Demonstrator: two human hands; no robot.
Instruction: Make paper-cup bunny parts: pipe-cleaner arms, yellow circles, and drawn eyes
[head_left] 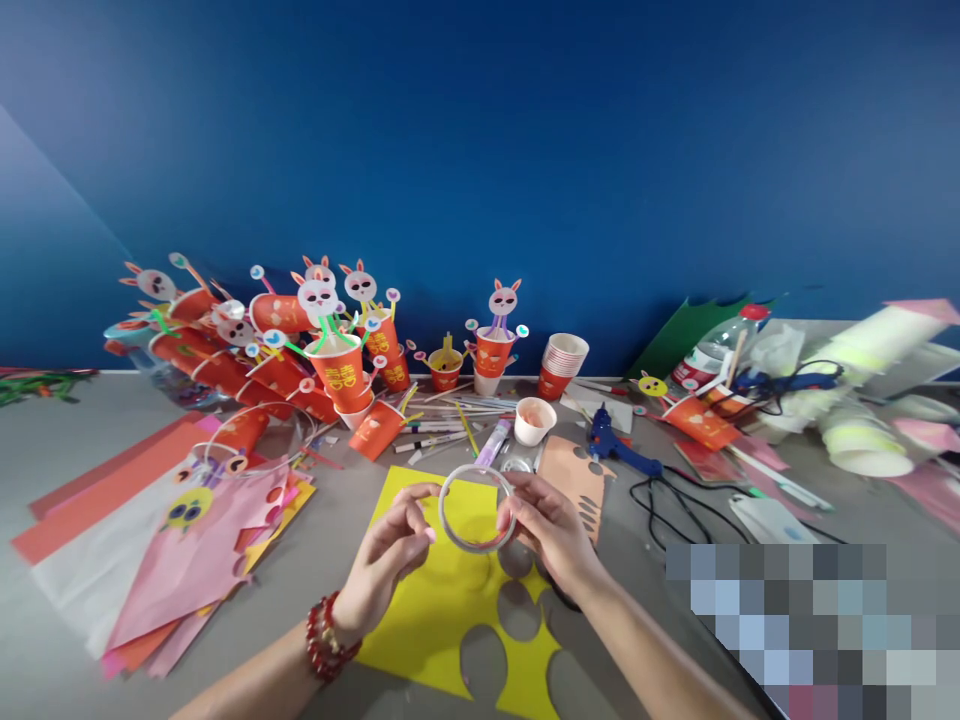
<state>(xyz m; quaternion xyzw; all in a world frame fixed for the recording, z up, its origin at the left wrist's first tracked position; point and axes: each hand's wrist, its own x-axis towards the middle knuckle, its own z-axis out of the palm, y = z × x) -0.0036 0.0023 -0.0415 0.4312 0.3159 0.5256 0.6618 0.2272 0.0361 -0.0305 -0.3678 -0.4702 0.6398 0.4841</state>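
Observation:
Both hands hold a clear roll of tape (477, 507) up above the table. My left hand (390, 560), with a red bead bracelet at the wrist, pinches the roll's left rim with fingertips. My right hand (551, 530) grips its right rim. Beneath them lies a yellow sheet of paper (450, 610) with several round holes cut out of it.
Red paper cups with bunny faces (330, 350) crowd the back left, a cup stack (562, 365) stands at the back middle. Pink and orange paper sheets (150, 540) lie left. A blue glue gun (611, 445) with a black cord, a white cup (534, 420) and a bottle (712, 355) are right.

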